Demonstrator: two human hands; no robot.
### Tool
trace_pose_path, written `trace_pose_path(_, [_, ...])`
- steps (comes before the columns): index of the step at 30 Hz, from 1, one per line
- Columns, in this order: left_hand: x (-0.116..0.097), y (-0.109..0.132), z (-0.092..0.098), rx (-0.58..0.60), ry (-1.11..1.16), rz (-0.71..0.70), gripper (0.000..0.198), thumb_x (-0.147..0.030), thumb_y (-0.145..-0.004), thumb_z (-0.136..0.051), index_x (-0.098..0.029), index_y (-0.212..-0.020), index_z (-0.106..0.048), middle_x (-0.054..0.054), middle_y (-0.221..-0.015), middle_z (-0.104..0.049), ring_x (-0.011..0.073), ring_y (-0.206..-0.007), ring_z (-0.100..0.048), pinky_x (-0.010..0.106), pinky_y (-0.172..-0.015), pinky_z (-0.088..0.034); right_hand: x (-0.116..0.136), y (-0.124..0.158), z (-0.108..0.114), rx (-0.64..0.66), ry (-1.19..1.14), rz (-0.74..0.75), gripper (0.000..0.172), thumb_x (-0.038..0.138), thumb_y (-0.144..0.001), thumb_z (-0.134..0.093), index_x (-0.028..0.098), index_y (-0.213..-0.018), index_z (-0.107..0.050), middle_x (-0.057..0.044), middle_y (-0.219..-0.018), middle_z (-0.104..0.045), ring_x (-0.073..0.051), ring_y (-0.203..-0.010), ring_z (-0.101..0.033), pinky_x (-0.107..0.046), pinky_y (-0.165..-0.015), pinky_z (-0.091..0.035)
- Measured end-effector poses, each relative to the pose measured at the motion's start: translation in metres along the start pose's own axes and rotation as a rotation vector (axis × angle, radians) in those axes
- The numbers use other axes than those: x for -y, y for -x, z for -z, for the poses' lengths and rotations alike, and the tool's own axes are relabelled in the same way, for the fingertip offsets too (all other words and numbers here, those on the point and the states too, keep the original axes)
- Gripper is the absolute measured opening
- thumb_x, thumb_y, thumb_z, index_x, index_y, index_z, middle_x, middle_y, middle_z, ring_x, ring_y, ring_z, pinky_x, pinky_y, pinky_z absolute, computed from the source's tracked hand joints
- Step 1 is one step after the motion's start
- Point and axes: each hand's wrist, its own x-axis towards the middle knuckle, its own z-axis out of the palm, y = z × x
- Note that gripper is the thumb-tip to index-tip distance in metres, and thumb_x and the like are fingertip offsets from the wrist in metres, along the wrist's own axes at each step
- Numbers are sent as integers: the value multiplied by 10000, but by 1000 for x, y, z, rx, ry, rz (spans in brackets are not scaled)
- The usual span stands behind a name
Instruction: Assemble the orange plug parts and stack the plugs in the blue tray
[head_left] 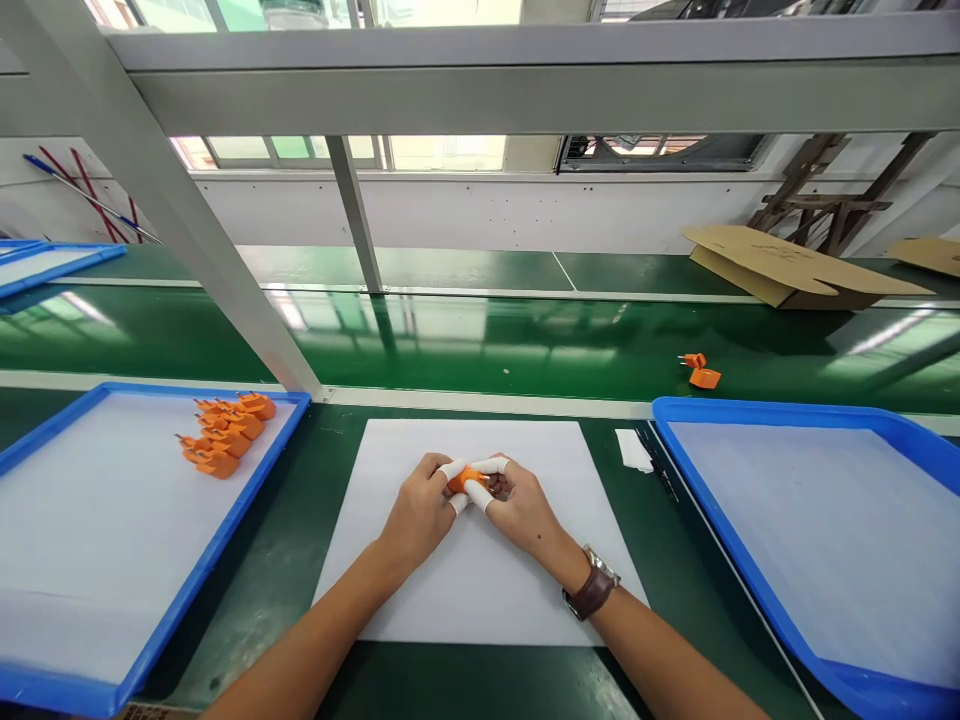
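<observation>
Over a white sheet (480, 590) on the green bench, both hands meet around a small orange plastic part with thin prongs (466, 479). My left hand (424, 508) pinches it from the left, thumb and forefinger closed on it. From the other side, my right hand (521, 505) grips its pronged end between thumb and forefinger. White covers wrap the fingertips that show. Fingers hide much of the part, and its exact kind is unclear. Several similar orange parts (225, 435) stand in a row in the left blue-rimmed tray (217, 545).
At right is another blue-rimmed tray (739, 560) lined with white. A white scrap (634, 450) lies beside it. On the green belt (480, 345) behind are more orange pieces (703, 377) and, farther back, a cardboard piece (795, 265). A slanted metal post (187, 220) rises at left.
</observation>
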Motion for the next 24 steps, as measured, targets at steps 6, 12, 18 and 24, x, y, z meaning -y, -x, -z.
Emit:
trace_pose_path(6, [8, -10, 9, 27, 418, 282, 350, -303, -820, -731, -238, -1152, -643, 68, -1177, -633, 197, -929, -682, 357, -833, -602, -5, -7, 8, -82, -429, -178, 416, 524, -959, -512, 147, -998, -684, -58, -821, -656, -173, -639, -593, -299, -578, -466])
trace_pose_path(12, [13, -13, 13, 63, 695, 387, 430, -299, -785, -767, -194, -1170, -607, 94, -1168, -695, 247, -1097, -667, 439, -1033, -515, -6, -8, 8, -92, -383, -188, 406, 523, -920, -578, 132, -928, -686, -54, -752, -656, -171, -622, -588, -293, -590, -471])
trace_pose_path(18, [-1, -11, 22, -90, 476, 339, 428, -321, -769, -771, -209, -1166, -656, 82, -1126, -703, 223, -971, -693, 411, -934, -563, -4, -1, 6, -44, -176, -131, 407, 534, -876, -617, 138, -932, -693, -27, -674, -639, -179, -609, -571, -295, -599, -466])
trace_pose_path(24, [9, -5, 124, -515, 125, 254, 451, -338, -795, -737, -216, -1219, -641, 69, -1089, -685, 175, -890, -653, 353, -881, -553, -13, 1, 5, -7, -106, -168, 450, 513, -856, -605, 124, -1067, -689, -55, -706, -668, -217, -646, -600, -333, -624, -481])
